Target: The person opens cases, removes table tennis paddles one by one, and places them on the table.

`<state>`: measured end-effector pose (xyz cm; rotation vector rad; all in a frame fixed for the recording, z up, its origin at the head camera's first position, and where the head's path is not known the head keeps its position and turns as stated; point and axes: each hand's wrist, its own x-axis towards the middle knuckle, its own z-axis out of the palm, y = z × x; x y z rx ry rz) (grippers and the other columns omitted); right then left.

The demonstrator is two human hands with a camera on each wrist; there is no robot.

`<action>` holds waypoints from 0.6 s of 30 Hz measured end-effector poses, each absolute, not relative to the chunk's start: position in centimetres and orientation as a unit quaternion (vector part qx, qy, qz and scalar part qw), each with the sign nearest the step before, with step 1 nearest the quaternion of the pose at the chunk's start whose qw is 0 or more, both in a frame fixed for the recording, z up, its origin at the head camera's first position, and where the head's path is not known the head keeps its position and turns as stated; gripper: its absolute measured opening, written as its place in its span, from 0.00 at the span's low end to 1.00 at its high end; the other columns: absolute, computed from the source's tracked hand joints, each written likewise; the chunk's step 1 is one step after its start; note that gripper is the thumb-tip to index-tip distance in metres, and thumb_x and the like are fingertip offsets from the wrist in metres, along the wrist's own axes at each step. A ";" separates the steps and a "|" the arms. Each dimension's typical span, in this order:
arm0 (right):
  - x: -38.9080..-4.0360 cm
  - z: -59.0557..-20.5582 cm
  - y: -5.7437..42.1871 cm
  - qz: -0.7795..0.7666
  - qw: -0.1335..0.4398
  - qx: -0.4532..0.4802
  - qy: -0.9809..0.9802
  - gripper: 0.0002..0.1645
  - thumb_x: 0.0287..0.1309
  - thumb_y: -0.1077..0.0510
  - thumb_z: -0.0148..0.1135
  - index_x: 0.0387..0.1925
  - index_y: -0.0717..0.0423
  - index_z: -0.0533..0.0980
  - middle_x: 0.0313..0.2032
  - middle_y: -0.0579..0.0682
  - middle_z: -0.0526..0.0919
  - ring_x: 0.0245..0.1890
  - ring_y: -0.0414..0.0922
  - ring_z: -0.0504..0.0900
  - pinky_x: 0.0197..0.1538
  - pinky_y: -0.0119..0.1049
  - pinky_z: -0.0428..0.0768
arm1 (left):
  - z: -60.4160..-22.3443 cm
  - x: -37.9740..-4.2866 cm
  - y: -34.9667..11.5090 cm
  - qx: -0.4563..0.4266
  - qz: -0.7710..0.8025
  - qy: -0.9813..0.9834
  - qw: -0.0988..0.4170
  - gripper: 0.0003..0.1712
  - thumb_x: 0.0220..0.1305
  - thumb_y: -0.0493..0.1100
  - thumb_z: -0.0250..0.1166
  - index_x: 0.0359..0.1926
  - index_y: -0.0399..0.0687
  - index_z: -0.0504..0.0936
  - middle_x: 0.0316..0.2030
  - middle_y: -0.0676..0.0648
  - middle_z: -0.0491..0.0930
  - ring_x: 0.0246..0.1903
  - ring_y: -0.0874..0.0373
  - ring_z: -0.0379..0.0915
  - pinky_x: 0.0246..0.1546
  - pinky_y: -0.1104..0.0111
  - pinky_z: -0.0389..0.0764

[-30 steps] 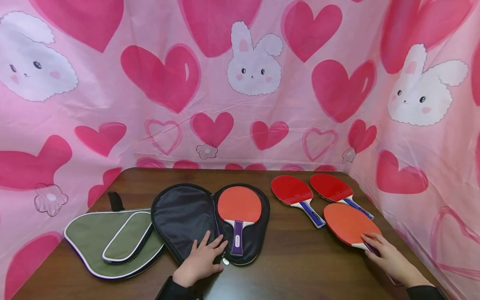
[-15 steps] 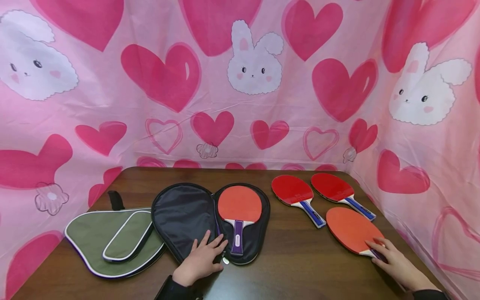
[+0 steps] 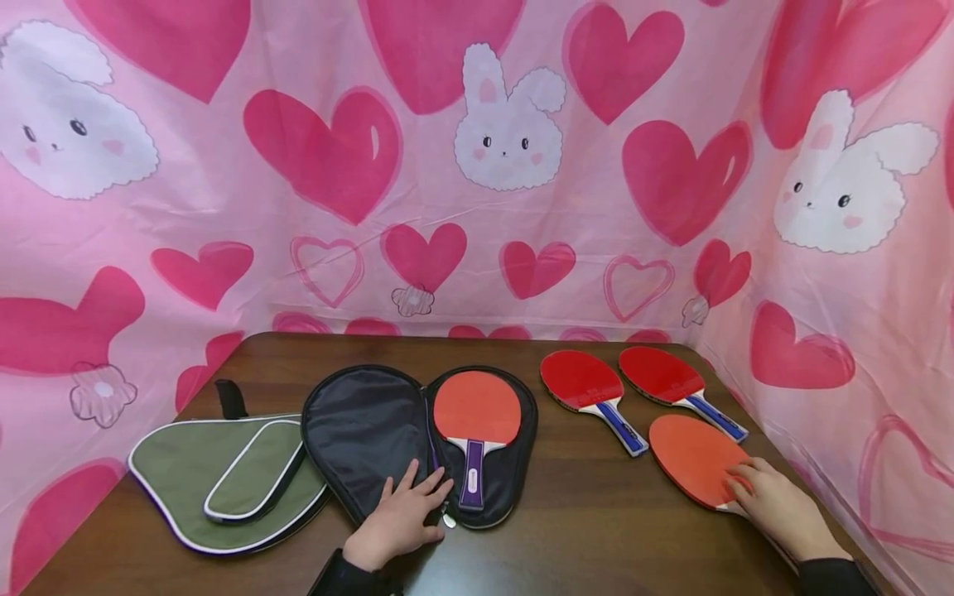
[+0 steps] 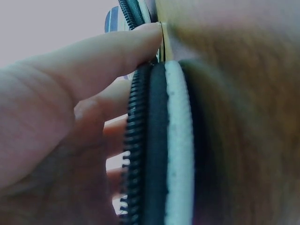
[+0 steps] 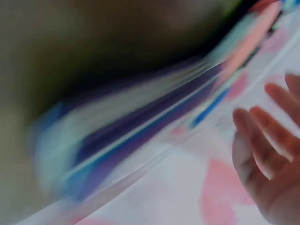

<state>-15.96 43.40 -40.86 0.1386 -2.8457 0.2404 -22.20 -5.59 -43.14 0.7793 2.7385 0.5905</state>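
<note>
My left hand [image 3: 398,515] rests with spread, fairly straight fingers on the lower edge of an unzipped black-lined paddle case [image 3: 365,439]. In the left wrist view the thumb touches the zipper edge [image 4: 136,122]. An orange table tennis paddle [image 3: 477,406] with a purple handle lies in the case's right half. My right hand [image 3: 782,509] is over the handle end of another orange paddle [image 3: 693,459] lying on the table. The right wrist view, though blurred, shows the fingers [image 5: 267,136] extended and apart from the purple-striped handle [image 5: 150,112].
Two red paddles [image 3: 581,379] [image 3: 659,374] with blue handles lie at the back right. A green case [image 3: 175,472] with white piping lies at the left, partly under the black half. Pink heart-patterned cloth [image 3: 507,248] hangs behind and beside the brown table [image 3: 574,538].
The right-hand orange paddle has shifted slightly right and toward me and now lies lower. My right hand has gone from holding its handle to fingers extended over it. The left hand stays put.
</note>
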 end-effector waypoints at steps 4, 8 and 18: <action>-17.5 -38.9 38.9 0.098 0.177 0.029 -0.979 0.10 0.57 0.64 0.63 0.38 0.68 0.81 0.39 0.64 0.80 0.42 0.64 0.80 0.43 0.60 0.77 | -43.2 -22.2 -5.7 0.268 0.207 0.933 0.119 0.35 0.55 0.45 0.72 0.63 0.40 0.74 0.66 0.39 0.67 0.68 0.30 0.46 0.57 0.30 0.49; -19.8 -37.6 33.8 0.143 0.216 0.042 -0.965 0.11 0.59 0.63 0.64 0.41 0.67 0.81 0.40 0.62 0.81 0.41 0.62 0.81 0.42 0.59 0.78 | -43.1 -22.2 -5.7 0.269 0.211 0.932 0.124 0.35 0.56 0.45 0.72 0.64 0.40 0.74 0.66 0.39 0.67 0.69 0.30 0.46 0.57 0.30 0.49; -26.9 -38.0 21.0 0.248 0.210 0.091 -0.941 0.18 0.60 0.59 0.65 0.51 0.62 0.79 0.49 0.60 0.78 0.44 0.56 0.82 0.46 0.53 0.79 | -42.8 -22.3 -5.6 0.262 0.209 0.932 0.136 0.36 0.56 0.45 0.72 0.64 0.41 0.73 0.67 0.40 0.66 0.69 0.30 0.46 0.58 0.31 0.49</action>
